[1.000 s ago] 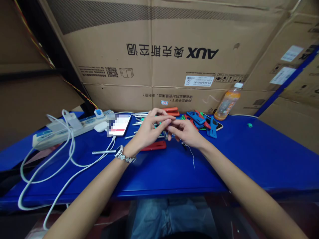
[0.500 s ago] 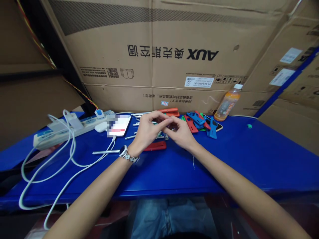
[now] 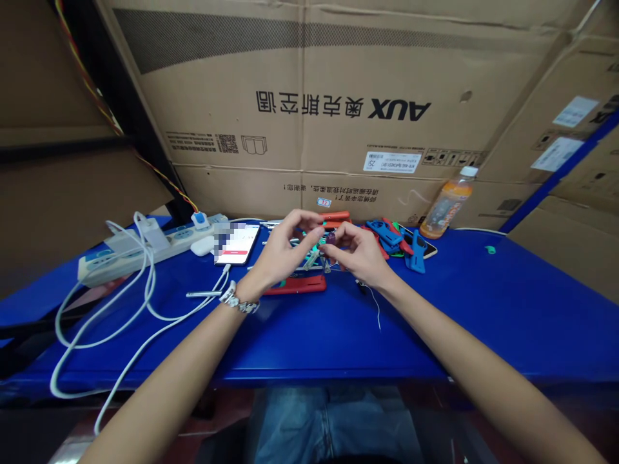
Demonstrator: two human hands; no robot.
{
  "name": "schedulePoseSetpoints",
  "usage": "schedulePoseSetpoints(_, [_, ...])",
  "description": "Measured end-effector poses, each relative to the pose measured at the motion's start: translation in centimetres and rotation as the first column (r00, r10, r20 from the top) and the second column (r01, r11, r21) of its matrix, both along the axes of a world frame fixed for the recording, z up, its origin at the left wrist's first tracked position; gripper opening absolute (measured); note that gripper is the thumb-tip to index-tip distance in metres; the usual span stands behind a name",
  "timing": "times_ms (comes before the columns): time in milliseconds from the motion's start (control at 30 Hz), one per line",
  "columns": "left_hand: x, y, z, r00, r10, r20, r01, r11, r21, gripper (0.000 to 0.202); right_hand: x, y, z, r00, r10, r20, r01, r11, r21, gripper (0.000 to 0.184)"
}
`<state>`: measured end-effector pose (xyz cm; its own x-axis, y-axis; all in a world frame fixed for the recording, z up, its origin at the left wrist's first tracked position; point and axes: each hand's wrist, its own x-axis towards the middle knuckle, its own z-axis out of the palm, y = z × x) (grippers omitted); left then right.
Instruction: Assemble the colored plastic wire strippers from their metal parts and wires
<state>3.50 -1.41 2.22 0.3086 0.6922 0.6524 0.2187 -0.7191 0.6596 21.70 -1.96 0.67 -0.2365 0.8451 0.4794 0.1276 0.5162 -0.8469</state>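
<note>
grip: left hand [image 3: 280,256] and right hand [image 3: 362,254] pinch a tiny dark part [image 3: 330,238] between narrow fingertips
risk: probably slips, and it's lost among the metal rods [image 3: 310,260] underneath

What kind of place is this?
Probably a storeroom or warehouse workbench: tall brown cardboard shipping boxes stand behind the blue table, which holds a white power strip, thin metal rods and red and blue plastic handles.
</note>
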Motion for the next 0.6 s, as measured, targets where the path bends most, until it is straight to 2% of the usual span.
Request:
schedulePoseSetpoints(33, [-0.4, 0.0, -0.3, 0.999, 0.019, -0.035, -0.02, 0.999, -0.038, 0.018, 0.0, 0.2, -0.2, 1.0, -0.018, -0.004, 0.018, 0.999, 0.031, 0.039])
schedulePoseSetpoints(100, [-1.2, 0.0, -1.1, 0.978, 0.031, -0.208, -0.049, 0.995, -0.081, 0.017, -0.2, 0.5, -0.4, 0.999, -0.043, -0.005, 0.043, 0.995, 0.09, 0.038])
schedulePoseSetpoints(167, [-1.6, -0.2, -2.2, 0.932, -0.048, -0.359, 0.0, 0.991, -0.133, 0.012, -0.3, 0.6, -0.6, 0.998, -0.063, 0.007, 0.062, 0.99, 0.129, 0.033])
schedulePoseSetpoints(233, [-1.7, -0.5, -3.2, 0.861, -0.103, -0.498, 0.031, 0.988, -0.149, 0.019, -0.5, 0.5, -0.7, 0.995, -0.09, 0.046, 0.082, 0.984, 0.157, 0.033])
schedulePoseSetpoints(300, [-1.4, -0.7, -3.8, 0.808, -0.132, -0.574, 0.047, 0.986, -0.161, 0.022, -0.6, 0.3, -0.6, 0.988, -0.126, 0.094, 0.107, 0.976, 0.188, 0.03])
schedulePoseSetpoints(367, [-1.1, -0.9, -3.9, 0.789, -0.145, -0.596, 0.052, 0.984, -0.171, 0.025, -0.7, -0.1, -0.4, 0.981, -0.146, 0.13, 0.117, 0.971, 0.209, 0.025])
schedulePoseSetpoints(433, [-0.9, -1.0, -3.7, 0.795, -0.153, -0.587, 0.051, 0.981, -0.186, 0.026, -0.5, -0.5, -0.1, 0.982, -0.115, 0.149, 0.086, 0.977, 0.193, 0.028])
schedulePoseSetpoints(600, [-0.9, -1.0, -3.3, 0.808, -0.19, -0.558, 0.06, 0.968, -0.242, 0.022, 0.0, -0.8, 1.4, 0.993, 0.108, 0.039, -0.107, 0.994, -0.025, 0.031])
